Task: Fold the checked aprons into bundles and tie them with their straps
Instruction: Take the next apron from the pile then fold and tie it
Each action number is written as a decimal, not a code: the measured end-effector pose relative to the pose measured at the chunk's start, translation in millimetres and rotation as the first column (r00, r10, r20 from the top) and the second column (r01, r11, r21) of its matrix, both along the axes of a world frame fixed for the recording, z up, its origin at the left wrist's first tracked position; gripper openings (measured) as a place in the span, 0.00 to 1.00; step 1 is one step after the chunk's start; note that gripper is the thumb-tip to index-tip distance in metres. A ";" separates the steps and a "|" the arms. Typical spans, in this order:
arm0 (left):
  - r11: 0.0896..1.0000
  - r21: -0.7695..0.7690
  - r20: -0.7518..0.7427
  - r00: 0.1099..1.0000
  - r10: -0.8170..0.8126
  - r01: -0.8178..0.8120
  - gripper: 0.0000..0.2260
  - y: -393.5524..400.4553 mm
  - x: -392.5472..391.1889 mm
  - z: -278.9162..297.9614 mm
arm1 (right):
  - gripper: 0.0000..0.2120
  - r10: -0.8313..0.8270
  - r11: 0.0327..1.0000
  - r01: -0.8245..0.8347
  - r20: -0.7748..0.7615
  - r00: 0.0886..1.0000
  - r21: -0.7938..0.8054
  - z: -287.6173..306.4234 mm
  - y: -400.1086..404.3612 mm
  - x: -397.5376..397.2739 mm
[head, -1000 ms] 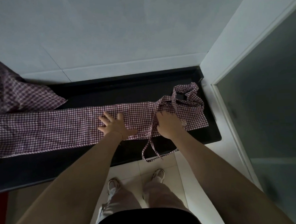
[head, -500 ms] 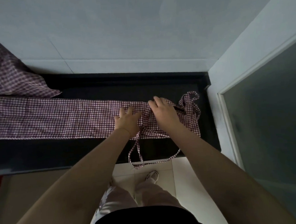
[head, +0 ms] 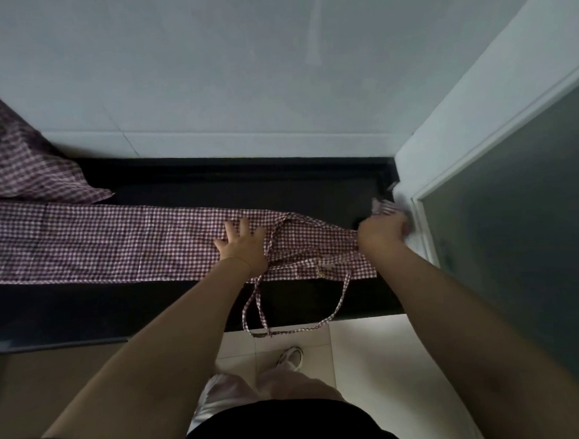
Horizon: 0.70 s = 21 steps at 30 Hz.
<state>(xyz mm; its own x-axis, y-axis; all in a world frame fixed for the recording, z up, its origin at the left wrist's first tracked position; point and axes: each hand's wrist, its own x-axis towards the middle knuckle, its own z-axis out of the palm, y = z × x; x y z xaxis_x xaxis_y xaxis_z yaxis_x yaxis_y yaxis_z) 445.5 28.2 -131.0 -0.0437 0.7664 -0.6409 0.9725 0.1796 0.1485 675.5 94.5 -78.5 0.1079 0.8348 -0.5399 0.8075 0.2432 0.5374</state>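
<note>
Your left hand (head: 241,243) lies flat on the checked apron (head: 121,243), fingers straight and spread, pressing the cloth down on the dark bench (head: 85,314). Your right arm reaches out toward 3 o'clock, and your right hand (head: 381,229) is at the apron's far end by the white door frame (head: 477,108). Its fingers curl over a bunch of cloth there (a bit blurry). The apron is a long strip across the bench. A strap (head: 257,308) hangs off the front edge in a loop. Half a second ago your hands were side by side; now the right one has moved away and pulled the end out straight.
</note>
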 end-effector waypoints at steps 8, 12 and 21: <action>0.998 0.033 -0.039 0.998 0.057 -0.056 0.35 9.0 -0.3 -1.2 | 0.25 -0.599 0.800 0.548 -0.275 0.752 -0.244 24.2 -2.7 44.2; 0.998 0.035 -0.043 0.997 0.060 -0.058 0.35 8.9 2.8 -3.2 | 0.14 -0.241 0.911 0.378 -0.531 0.812 0.164 2.4 -3.4 27.0; 0.987 0.096 -0.139 0.980 0.144 -0.132 0.26 9.7 -12.5 -6.4 | 0.25 -0.428 0.850 0.526 -0.589 0.685 -0.006 -35.2 -24.3 45.6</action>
